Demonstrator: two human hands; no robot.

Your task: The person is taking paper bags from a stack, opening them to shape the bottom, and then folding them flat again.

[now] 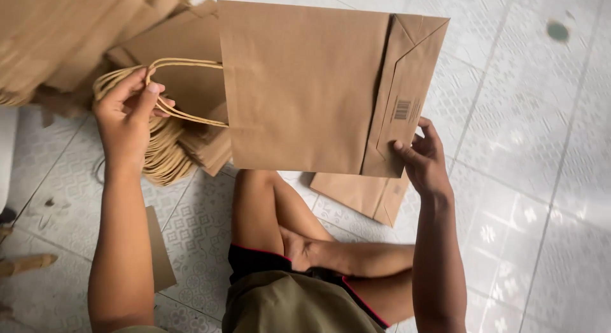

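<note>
A flat brown paper bag (299, 85) hangs sideways in front of me, its folded bottom to the right and its twisted paper handle (184, 91) to the left. My left hand (127, 120) pinches the handle loop at the left. At the bag's lower right corner, my right hand (423, 158) grips the folded bottom flap, thumb on the front. Both hands hold the bag above my crossed legs (286, 231).
A pile of similar brown bags with rope handles (172, 148) lies on the patterned tile floor (522, 148) behind the held bag, and more bags are stacked at the top left (57, 40). Another flat bag (363, 196) lies under the held one. A brown card piece (159, 250) rests by my left arm.
</note>
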